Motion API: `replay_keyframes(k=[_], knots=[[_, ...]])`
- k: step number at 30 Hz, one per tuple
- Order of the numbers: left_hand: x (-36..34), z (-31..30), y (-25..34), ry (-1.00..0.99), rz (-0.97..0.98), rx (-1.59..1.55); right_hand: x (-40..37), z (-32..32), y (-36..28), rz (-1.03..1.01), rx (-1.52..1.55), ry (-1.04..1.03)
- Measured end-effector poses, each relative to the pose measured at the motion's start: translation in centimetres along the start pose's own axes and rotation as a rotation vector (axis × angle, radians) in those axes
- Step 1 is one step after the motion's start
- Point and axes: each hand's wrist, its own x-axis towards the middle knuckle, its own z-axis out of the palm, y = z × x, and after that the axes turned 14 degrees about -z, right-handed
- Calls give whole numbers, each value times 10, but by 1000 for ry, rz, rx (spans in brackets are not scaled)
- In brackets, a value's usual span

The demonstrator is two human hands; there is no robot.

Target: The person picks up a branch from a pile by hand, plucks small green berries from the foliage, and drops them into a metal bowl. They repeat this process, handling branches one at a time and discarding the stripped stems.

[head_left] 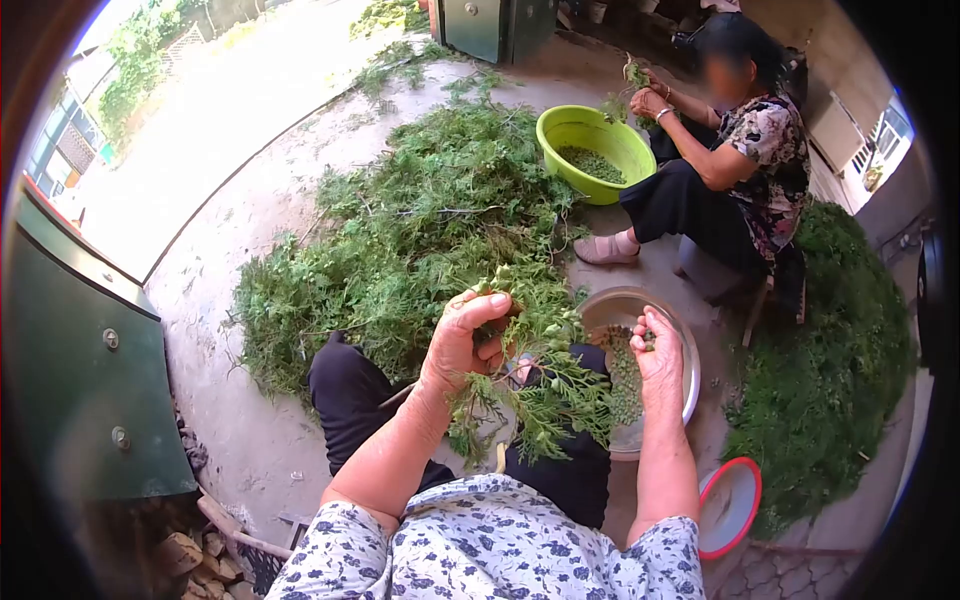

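Observation:
My left hand [460, 342] is closed around a leafy arborvitae branch [550, 385], which spreads to the right over my lap and carries small green cones. My right hand [657, 352] is curled up above a metal basin [690, 362], with a few small green cones [649, 338] showing between its fingers. Many loose green cones [626, 388] lie in that basin. Part of the basin is hidden by the branch, my knee and my right forearm.
A big heap of cut branches [400, 230] lies ahead; another green pile [820, 390] is at the right. Beside a lime-green basin [560, 165] of cones sits a co-worker [765, 150], both hands on a sprig. A red-rimmed bowl [755, 490] stands near my right elbow.

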Motion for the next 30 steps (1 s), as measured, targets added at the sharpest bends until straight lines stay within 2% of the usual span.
replay_keyframes(k=[2,4,5,6,8,10,12,13,15,16,18,19,20,22,24,26,28,30], knots=[[-16,-4,-4,-23,57,29,9,-40,9,-22,-97,79],[-31,-8,-7,-39,33,16,18,-76,18,-53,-123,131],[-35,-9,-12,-40,99,-32,20,-86,17,-57,-181,213],[-39,-10,-16,-43,169,-80,18,-96,14,-58,-183,212],[-50,-15,-19,-94,163,-55,18,-118,5,-106,-489,162],[-64,-7,-21,-71,191,48,37,-141,9,-76,-487,223],[-68,-2,-28,-21,185,89,38,-149,5,-196,-683,155],[-71,3,-29,-16,174,104,28,-137,-1,-198,-686,152],[-73,11,-33,6,173,153,3,-107,-10,-341,-674,3],[-71,10,-38,9,165,148,-11,-89,-12,-334,-681,6],[-65,9,-45,33,192,231,-35,-51,-18,-553,-638,-15],[-65,9,-49,88,237,357,-44,-43,-21,-567,-601,-28],[-64,8,-52,89,237,348,-57,-31,-27,-569,-609,-32],[-63,4,-61,118,200,478,-93,-4,-35,-562,-490,-241],[-59,1,-70,112,175,478,-125,24,-33,-512,-352,-448],[-56,-3,-77,106,184,549,-147,42,-25,-591,-428,-660],[-55,-4,-81,106,169,534,-157,52,-13,-646,-483,-809],[-59,-4,-81,107,150,574,-164,56,-3,-579,-454,-856]])
